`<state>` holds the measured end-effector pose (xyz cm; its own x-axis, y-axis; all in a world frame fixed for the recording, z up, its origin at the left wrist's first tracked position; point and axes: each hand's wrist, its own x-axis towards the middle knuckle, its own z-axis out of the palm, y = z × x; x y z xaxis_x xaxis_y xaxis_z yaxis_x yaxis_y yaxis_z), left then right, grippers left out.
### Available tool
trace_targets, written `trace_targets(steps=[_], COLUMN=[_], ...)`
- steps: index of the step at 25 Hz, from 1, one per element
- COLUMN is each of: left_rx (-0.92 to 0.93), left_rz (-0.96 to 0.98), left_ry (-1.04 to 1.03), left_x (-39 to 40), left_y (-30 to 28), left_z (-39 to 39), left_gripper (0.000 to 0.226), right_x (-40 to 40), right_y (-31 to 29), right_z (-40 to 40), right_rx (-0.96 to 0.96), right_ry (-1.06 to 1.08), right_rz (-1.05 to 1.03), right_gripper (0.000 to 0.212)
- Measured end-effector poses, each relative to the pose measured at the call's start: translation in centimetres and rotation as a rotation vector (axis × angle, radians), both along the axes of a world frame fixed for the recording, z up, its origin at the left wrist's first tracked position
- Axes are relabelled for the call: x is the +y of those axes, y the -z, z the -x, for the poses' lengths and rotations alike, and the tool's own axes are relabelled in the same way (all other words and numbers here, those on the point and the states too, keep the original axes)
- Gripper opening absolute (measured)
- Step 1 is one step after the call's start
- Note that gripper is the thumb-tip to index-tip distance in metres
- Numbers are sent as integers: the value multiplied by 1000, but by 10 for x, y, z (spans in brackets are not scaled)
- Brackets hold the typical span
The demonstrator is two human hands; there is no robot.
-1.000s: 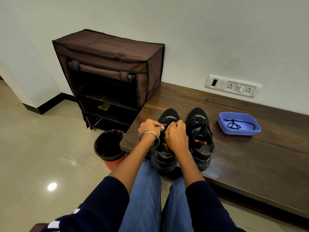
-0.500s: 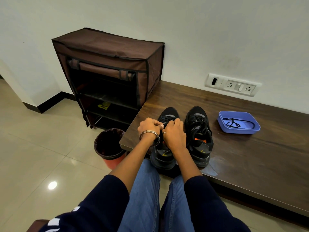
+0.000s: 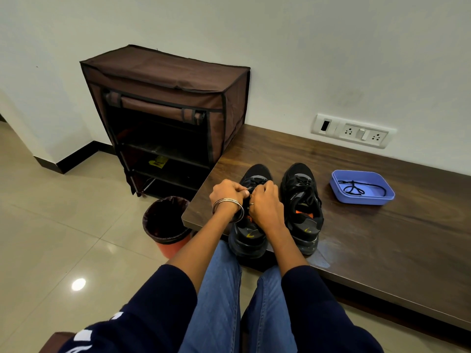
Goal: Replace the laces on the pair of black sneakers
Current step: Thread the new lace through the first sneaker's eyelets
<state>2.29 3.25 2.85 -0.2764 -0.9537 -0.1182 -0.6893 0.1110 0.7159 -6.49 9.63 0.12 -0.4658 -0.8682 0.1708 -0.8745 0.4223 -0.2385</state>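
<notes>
two chunky black sneakers with thick soles are set side by side near the front edge of a glossy dark wood-grain bench [image 3: 369,233]. the left sneaker [image 3: 248,235] is worked on: its black lace is pinched by the curled fingers of the left hand [image 3: 228,193] and the right hand [image 3: 265,203]. the right sneaker [image 3: 302,200] is laced. a loose black lace [image 3: 356,188] is coiled in a rounded blue plastic tray [image 3: 362,198].

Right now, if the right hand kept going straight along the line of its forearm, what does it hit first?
The right hand points away along the left sneaker, so it would probably first meet that sneaker's laces and toe, then bare wooden bench and the wall. Depth is unclear from one view.
</notes>
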Motion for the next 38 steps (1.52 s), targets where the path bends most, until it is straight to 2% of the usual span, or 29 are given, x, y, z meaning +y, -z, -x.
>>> trace_targets(steps=[4, 12, 17, 25, 29, 35, 38], left_rx=[4, 42, 74, 35, 36, 16, 59], left_rz=[10, -26, -43, 1, 34, 76, 10], left_ry=[-18, -36, -41, 100, 89, 123, 127], left_x=[0, -1, -1, -6, -7, -7, -14], left_y=[1, 5, 7, 9, 13, 14, 15], left_z=[1, 0, -1, -6, -5, -5, -5], left_gripper=[10, 8, 8, 19, 17, 16, 9], right_x=[-3, 1, 1, 2, 2, 2, 3], right_y=[-1, 11, 11, 15, 16, 15, 19], right_z=[0, 12, 15, 12, 13, 12, 11], right_rx=[-7, -78, -71, -139, -167, -197, -211], right_ry=[-11, -67, -118, -29, -70, -17, 0], right_rz=[-24, 91, 69, 152, 167, 154, 241], right_gripper=[27, 23, 21, 18, 15, 13, 12])
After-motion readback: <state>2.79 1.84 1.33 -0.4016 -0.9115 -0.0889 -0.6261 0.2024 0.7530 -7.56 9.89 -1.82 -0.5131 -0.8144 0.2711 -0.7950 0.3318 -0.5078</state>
